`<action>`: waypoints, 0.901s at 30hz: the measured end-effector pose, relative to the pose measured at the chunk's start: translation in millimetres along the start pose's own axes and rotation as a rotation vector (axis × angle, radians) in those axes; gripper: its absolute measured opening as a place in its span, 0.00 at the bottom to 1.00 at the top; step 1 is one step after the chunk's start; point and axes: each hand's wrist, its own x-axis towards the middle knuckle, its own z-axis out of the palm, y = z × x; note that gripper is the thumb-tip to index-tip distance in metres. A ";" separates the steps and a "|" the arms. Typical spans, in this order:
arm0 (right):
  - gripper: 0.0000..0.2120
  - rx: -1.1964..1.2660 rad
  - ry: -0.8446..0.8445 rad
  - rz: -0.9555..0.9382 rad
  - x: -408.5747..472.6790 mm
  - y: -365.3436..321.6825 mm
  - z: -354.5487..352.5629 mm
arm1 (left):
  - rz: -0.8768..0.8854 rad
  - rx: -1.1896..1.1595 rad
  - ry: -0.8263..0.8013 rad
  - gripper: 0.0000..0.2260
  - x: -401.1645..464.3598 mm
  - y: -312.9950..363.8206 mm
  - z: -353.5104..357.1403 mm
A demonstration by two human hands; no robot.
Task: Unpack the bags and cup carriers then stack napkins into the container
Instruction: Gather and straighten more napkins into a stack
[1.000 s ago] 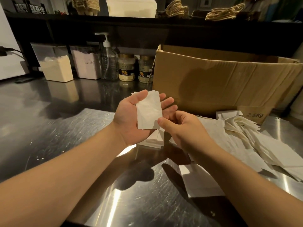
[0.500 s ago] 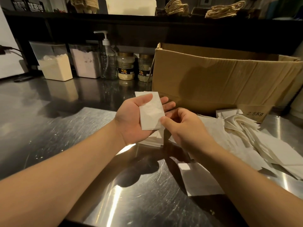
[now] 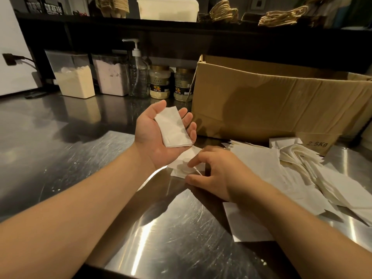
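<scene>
We see the left hand (image 3: 161, 135) palm up above the steel counter (image 3: 60, 158), fingers relaxed and slightly cupped, with a small stack of folded white napkins (image 3: 173, 127) lying across the palm and fingers. The thumb sits just beside the stack's upper left corner; we can't tell if it presses on it.

The right hand (image 3: 219, 174) is lower and just right of the left wrist, fingers curled down. Its fingertips (image 3: 190, 164) touch a low napkin pile (image 3: 185, 168) on the counter directly below the left palm. One napkin edge looks lifted between thumb and forefinger, a light pinch, though blur makes that uncertain.

To the right of the right hand, a loose spread of flat white paper bags (image 3: 302, 174) covers the counter, one more sheet under the right forearm. Beyond both hands stands an open cardboard box (image 3: 271, 101). Past the left hand's fingertips are two labelled jars (image 3: 160, 81), a pump bottle (image 3: 138, 73) and two powder bins (image 3: 74, 77).
</scene>
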 end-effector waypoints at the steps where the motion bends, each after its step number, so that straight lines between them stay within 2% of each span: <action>1: 0.18 -0.009 -0.001 -0.012 0.3 0.2 -0.9 | -0.004 0.004 0.000 0.25 0.4 0.0 -0.1; 5: 0.14 -0.029 -0.003 -0.046 0.0 2.7 -2.2 | -0.021 0.018 -0.010 0.24 1.6 -0.3 -0.6; 10: 0.21 -0.053 -0.013 -0.067 2.1 9.4 0.8 | -0.033 0.040 -0.021 0.24 1.9 -1.5 -1.2; 14: 0.17 -0.051 0.009 -0.089 1.7 9.7 0.9 | -0.031 0.052 -0.023 0.24 2.5 -1.0 -1.4; 20: 0.23 -0.064 -0.009 -0.046 4.5 8.9 0.0 | -0.037 0.062 -0.029 0.24 1.7 -0.8 -1.2; 23: 0.17 -0.052 0.036 -0.078 4.3 11.3 2.2 | -0.043 0.063 -0.023 0.24 2.0 -1.6 -1.2; 27: 0.14 0.003 0.015 -0.066 1.9 9.8 1.8 | -0.051 0.074 -0.020 0.23 1.3 -2.7 -0.2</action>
